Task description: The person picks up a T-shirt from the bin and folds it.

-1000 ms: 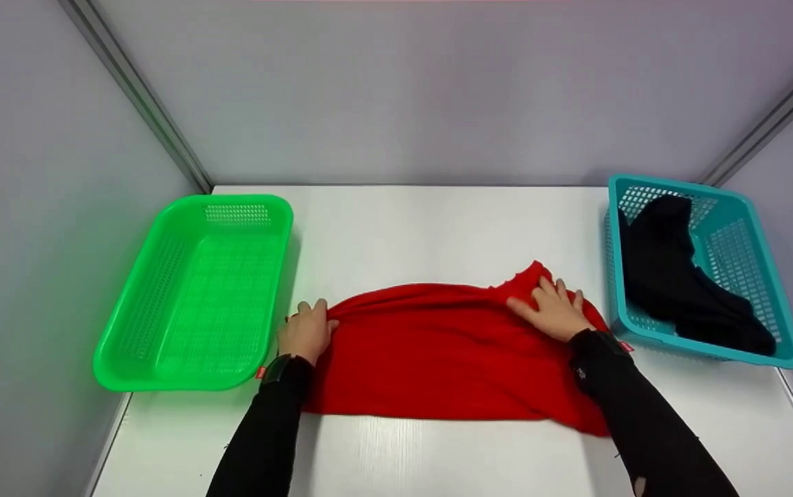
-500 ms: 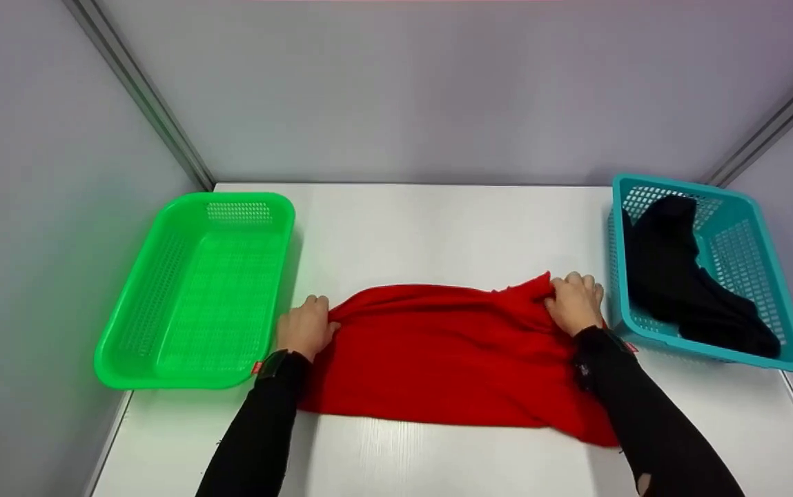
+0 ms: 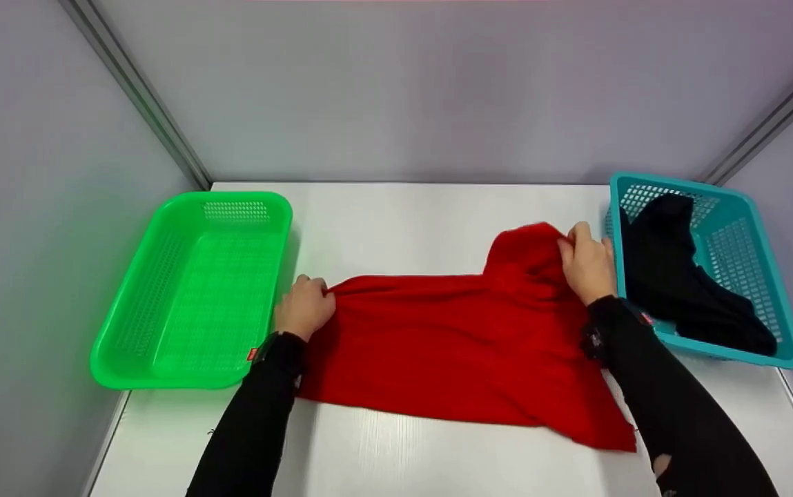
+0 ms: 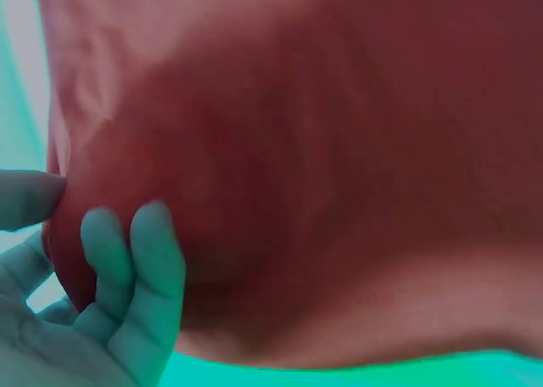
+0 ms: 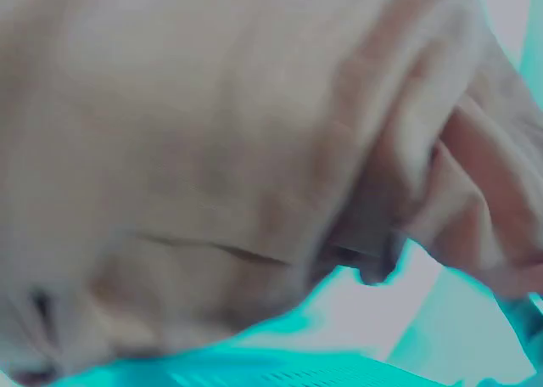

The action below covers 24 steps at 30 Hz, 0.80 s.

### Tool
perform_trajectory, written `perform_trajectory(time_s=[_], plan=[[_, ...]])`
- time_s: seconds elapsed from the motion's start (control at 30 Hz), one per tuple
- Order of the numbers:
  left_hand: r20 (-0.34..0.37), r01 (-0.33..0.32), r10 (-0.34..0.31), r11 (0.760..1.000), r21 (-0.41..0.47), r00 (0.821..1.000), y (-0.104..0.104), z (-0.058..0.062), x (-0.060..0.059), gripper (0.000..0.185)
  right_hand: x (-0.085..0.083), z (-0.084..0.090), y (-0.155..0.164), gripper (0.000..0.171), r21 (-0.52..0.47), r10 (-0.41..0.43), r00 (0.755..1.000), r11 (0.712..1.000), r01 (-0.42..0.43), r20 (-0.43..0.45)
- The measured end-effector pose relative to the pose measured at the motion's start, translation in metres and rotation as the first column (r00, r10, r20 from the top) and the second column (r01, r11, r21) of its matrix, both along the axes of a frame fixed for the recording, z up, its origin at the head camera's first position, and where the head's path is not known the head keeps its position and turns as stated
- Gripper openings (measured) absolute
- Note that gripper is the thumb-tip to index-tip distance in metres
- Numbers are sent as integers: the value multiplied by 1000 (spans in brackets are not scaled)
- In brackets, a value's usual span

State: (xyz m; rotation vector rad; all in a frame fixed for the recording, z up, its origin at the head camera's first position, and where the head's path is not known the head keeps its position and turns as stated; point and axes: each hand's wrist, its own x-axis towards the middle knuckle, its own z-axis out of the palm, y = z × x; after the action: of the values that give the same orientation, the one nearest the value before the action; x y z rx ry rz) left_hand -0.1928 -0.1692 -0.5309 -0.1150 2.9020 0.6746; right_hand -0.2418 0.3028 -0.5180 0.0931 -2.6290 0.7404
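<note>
Red knitted cloth, one piece, lies spread on the white tabletop between the two hands. One left hand has its fingers curled round the cloth's left edge, bunching it against the table; the left wrist view shows those fingers wrapped over a fold of the red cloth. One right hand pinches the cloth's far right corner and holds it raised off the table, so the fabric rises in a hump just left of that hand. The right wrist view is blurred and washed out; it shows bunched fabric close to the lens, and finger detail cannot be made out there. Both forearms are in black sleeves.

Two baskets stand on the table. One green perforated plastic basket sits just outside the left hand, its near corner close to that wrist. One teal perforated plastic basket sits just outside the right hand, its rim close beside the knuckles. One black garment lies crumpled in the teal basket. Grey panel walls stand beyond both hands.
</note>
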Motion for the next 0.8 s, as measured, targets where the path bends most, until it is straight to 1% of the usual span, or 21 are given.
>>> perform_trajectory(time_s=[0.07,0.13,0.17,0.23,0.3,0.33,0.4,0.47,0.53,0.6,0.67,0.73,0.8], plan=[[39,-4,2,998,55,999,-1,8,-5,26,-4,11,-1,17,-15,-32,999,999,32,-17],[89,20,-30,994,111,996,-3,14,-9,25,-6,22,-1,18,-34,-73,997,997,72,-9],[121,31,-49,989,147,991,-5,16,-11,24,-7,28,-2,19,-42,-92,996,995,92,1],[182,30,-68,979,203,981,-7,19,-13,22,-9,37,-3,21,-50,-119,993,992,120,28],[185,41,-79,979,201,979,-9,21,-14,17,-10,44,-3,23,-44,-138,989,989,140,45],[176,45,-79,981,188,981,-10,21,-14,14,-10,47,-4,24,-42,-147,988,988,149,47],[120,70,-85,990,122,989,-10,21,-15,10,-12,51,-4,24,-35,-165,985,985,167,47],[53,106,-108,994,39,993,-9,23,-15,15,-13,54,-4,24,-33,-179,983,983,180,42],[37,122,-121,992,-23,992,-7,25,-16,25,-15,57,-4,24,-36,-185,982,982,186,31],[17,140,-139,984,-107,990,-6,29,-17,25,-17,59,-5,24,-35,-183,983,982,184,19],[-20,151,-158,969,-198,987,-4,34,-19,19,-19,63,-6,23,-31,-183,983,983,183,3],[-87,152,-181,951,-269,980,-3,39,-22,14,-22,66,-7,22,-28,-183,983,983,183,-9],[-179,149,-214,936,-320,960,-3,44,-26,11,-25,71,-8,22,-28,-184,983,983,184,-12]])
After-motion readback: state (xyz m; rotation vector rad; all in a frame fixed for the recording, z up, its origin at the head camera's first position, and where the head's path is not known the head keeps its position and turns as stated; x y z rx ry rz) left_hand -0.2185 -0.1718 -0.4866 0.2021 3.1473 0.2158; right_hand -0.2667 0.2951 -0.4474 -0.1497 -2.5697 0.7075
